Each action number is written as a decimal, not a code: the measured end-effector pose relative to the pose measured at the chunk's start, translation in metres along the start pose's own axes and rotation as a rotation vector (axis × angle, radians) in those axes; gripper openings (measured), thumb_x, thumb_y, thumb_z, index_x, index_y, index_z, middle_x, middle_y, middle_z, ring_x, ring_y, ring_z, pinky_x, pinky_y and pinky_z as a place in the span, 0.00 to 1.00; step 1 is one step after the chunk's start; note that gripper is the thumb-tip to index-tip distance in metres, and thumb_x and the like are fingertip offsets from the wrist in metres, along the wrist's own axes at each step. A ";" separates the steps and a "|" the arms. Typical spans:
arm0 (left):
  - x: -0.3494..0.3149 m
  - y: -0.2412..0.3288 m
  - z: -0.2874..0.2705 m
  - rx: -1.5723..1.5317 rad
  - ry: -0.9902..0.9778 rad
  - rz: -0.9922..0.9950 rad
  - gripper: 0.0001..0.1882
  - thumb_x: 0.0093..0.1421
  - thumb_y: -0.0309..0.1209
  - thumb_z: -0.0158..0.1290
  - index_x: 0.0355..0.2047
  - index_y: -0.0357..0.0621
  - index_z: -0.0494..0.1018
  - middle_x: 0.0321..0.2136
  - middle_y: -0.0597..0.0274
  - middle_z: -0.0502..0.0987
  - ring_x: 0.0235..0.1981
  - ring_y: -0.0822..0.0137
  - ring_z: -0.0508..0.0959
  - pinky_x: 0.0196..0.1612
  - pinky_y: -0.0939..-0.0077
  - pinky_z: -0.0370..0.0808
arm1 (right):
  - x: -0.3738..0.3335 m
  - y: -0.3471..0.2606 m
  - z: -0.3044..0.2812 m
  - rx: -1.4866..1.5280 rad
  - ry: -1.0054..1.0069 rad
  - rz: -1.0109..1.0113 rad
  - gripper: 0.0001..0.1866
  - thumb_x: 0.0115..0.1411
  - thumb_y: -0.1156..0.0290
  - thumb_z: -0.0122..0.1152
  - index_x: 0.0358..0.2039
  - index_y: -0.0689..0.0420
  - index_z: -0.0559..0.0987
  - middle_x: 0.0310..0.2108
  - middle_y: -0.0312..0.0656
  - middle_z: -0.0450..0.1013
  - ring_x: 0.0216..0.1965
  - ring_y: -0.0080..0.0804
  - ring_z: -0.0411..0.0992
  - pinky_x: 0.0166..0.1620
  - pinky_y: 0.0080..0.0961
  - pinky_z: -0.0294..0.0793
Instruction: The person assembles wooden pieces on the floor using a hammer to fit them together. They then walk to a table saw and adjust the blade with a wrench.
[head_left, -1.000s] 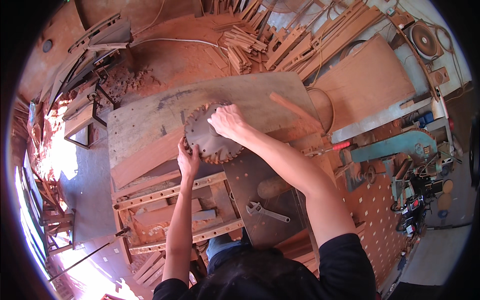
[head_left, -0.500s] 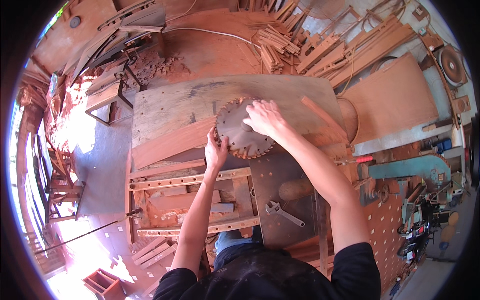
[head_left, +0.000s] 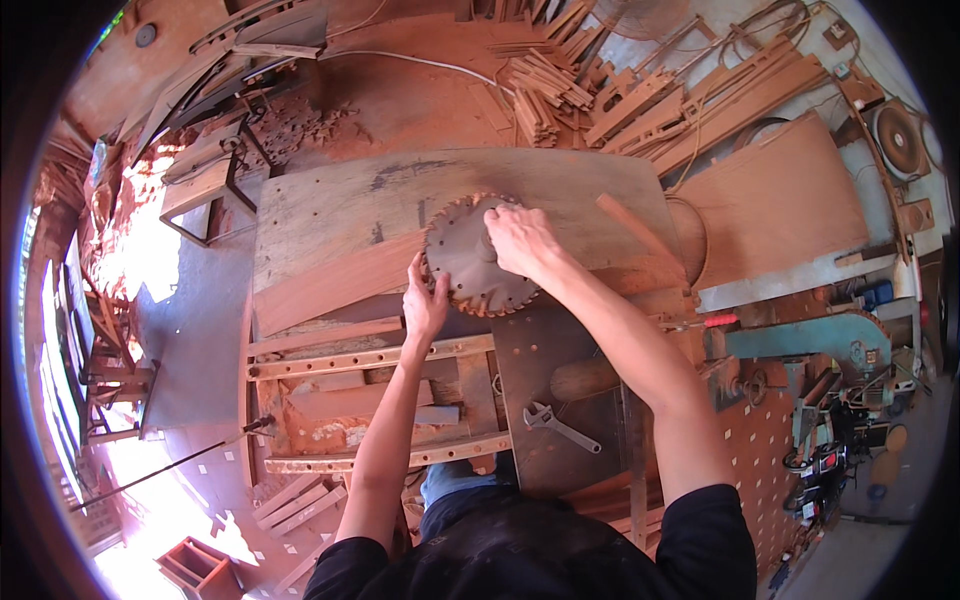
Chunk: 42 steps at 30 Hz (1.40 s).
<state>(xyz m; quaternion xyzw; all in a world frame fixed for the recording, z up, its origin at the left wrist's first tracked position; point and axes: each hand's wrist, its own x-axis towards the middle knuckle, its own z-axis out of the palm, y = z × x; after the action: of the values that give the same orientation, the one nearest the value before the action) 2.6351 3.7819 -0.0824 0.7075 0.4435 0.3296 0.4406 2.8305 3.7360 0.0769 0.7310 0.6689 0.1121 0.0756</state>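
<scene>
A round, toothed circular saw blade [head_left: 455,250], dull grey with a brown-stained rim, is held up over the workbench. My left hand [head_left: 426,300] grips its lower left edge, the thumb on the near face and the fingers toward the rim. Over the blade's upper right face, beside the round hub at its centre, my right hand [head_left: 522,240] is closed with the fingers curled in. What those fingers pinch, if anything, is hidden. An adjustable wrench [head_left: 562,427] lies on the dark metal plate [head_left: 520,372] nearer to me.
Beneath the blade is a worn wooden board [head_left: 330,215] with a loose reddish plank [head_left: 345,285]. A perforated rail [head_left: 400,358] crosses the bench on the left. A red-handled tool [head_left: 718,321] and a teal machine [head_left: 810,342] are at right. Stacked timber [head_left: 700,115] stands behind.
My right hand's fingers have drawn in from spread to curled, close to the hub. My left hand keeps its hold on the rim. The whole view has shifted slightly.
</scene>
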 end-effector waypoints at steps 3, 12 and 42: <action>-0.001 0.010 -0.004 -0.054 -0.055 -0.086 0.35 0.69 0.42 0.57 0.70 0.44 0.59 0.41 0.41 0.81 0.42 0.46 0.83 0.46 0.54 0.78 | 0.011 0.003 -0.024 0.234 -0.481 0.146 0.16 0.67 0.62 0.58 0.45 0.60 0.81 0.42 0.52 0.81 0.44 0.48 0.82 0.45 0.41 0.79; -0.001 0.005 -0.002 -0.028 -0.046 -0.053 0.33 0.70 0.40 0.56 0.70 0.43 0.59 0.44 0.38 0.82 0.44 0.50 0.85 0.48 0.56 0.79 | 0.013 -0.004 -0.009 0.121 -0.359 0.106 0.14 0.63 0.67 0.58 0.47 0.58 0.79 0.44 0.47 0.81 0.43 0.40 0.81 0.45 0.41 0.77; 0.002 -0.010 0.014 -0.074 0.039 0.127 0.33 0.70 0.40 0.56 0.71 0.44 0.58 0.44 0.39 0.81 0.42 0.47 0.84 0.46 0.53 0.79 | 0.001 -0.001 0.027 0.111 -0.004 0.061 0.16 0.69 0.56 0.56 0.36 0.52 0.86 0.36 0.44 0.81 0.37 0.40 0.81 0.40 0.42 0.77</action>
<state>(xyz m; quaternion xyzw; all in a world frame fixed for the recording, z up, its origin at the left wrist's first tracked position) 2.6442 3.7808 -0.0964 0.7110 0.3936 0.3867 0.4359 2.8363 3.7379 0.0506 0.7544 0.6511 0.0758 0.0329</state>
